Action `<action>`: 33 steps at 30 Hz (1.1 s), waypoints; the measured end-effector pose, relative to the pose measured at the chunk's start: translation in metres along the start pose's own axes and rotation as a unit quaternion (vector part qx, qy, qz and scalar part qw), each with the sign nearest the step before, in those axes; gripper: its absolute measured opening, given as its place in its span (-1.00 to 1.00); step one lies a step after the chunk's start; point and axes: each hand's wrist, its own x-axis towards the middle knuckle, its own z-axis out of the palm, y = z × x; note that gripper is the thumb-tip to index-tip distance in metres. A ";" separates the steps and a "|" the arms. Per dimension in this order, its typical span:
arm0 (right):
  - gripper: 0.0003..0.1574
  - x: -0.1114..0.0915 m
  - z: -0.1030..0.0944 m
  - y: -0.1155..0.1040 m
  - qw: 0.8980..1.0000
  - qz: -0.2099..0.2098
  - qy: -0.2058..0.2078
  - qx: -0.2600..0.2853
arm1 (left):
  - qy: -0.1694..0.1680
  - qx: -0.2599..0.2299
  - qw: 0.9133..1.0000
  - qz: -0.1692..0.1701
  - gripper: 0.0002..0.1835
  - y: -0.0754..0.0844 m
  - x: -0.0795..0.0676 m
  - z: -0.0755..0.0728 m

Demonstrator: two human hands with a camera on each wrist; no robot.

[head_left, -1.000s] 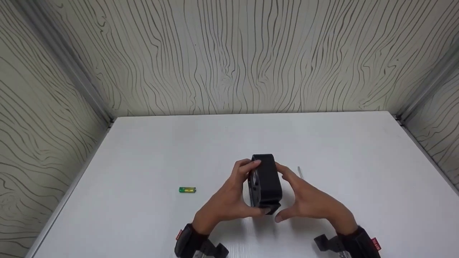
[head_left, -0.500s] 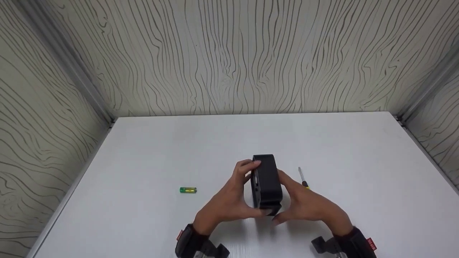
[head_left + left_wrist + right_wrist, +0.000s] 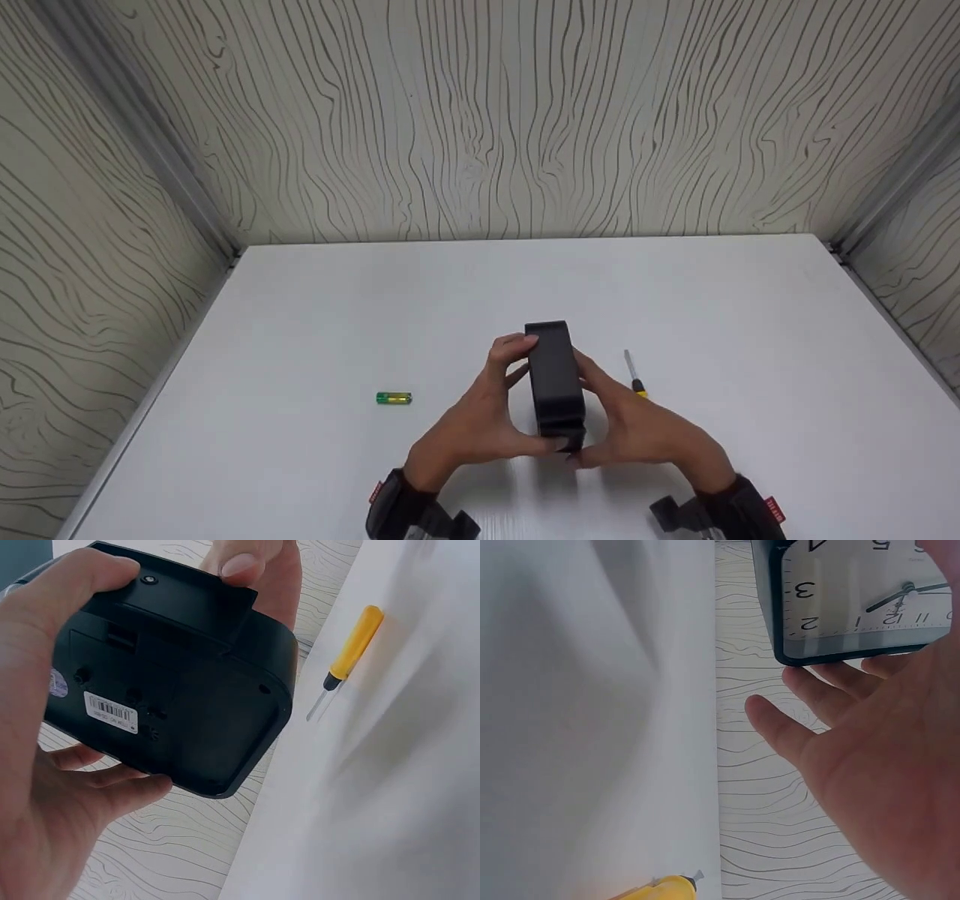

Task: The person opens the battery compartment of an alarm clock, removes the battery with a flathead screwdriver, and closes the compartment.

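Both hands hold a black alarm clock (image 3: 556, 382) above the white table, its narrow side up in the head view. My left hand (image 3: 480, 424) grips it from the left, fingers at the far end and thumb at the near end. From the right, my right hand (image 3: 645, 424) holds it with fingertips and thumb. The clock's back (image 3: 202, 720) shows a barcode label (image 3: 111, 712) and a screw (image 3: 149, 580) by the left thumb. Its dial (image 3: 840, 604) appears upside down in the right wrist view, with right fingertips along the edge.
A screwdriver (image 3: 634, 373) with a yellow handle lies right of the clock, partly behind the right hand. On the left of the table (image 3: 315, 315) lies a green-and-yellow battery (image 3: 394, 398), possibly more than one. Wood-patterned panels (image 3: 480, 135) enclose the table's back and sides.
My right hand has moved left, its thumb closing in on the clock. The clock has turned slightly, so its face side no longer shows in the head view. More of the screwdriver is visible.
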 end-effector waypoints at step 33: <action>0.45 0.000 -0.009 0.001 0.998 -0.053 0.030 -0.009 | -0.018 -0.032 0.999 -0.019 0.18 0.001 -0.001 0.001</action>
